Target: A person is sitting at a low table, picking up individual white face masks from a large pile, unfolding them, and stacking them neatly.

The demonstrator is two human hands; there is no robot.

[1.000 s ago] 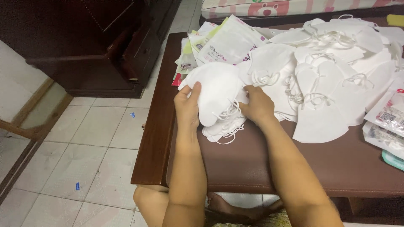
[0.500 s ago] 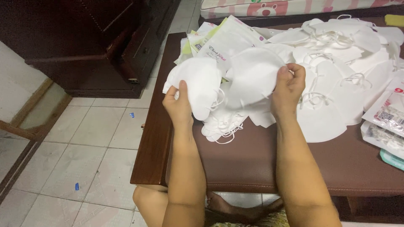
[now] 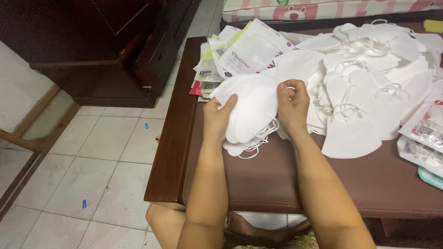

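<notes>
Nearest, two bare forearms reach over the dark brown padded desk [image 3: 277,184]. The left hand [image 3: 220,117] grips the near edge of a stack of white folded face masks [image 3: 249,108], fingers curled around it. The right hand [image 3: 291,107] pinches the stack's right side, closed on it. Beyond lie a loose heap of white masks with ear loops [image 3: 369,78] and flat printed packets [image 3: 240,50].
</notes>
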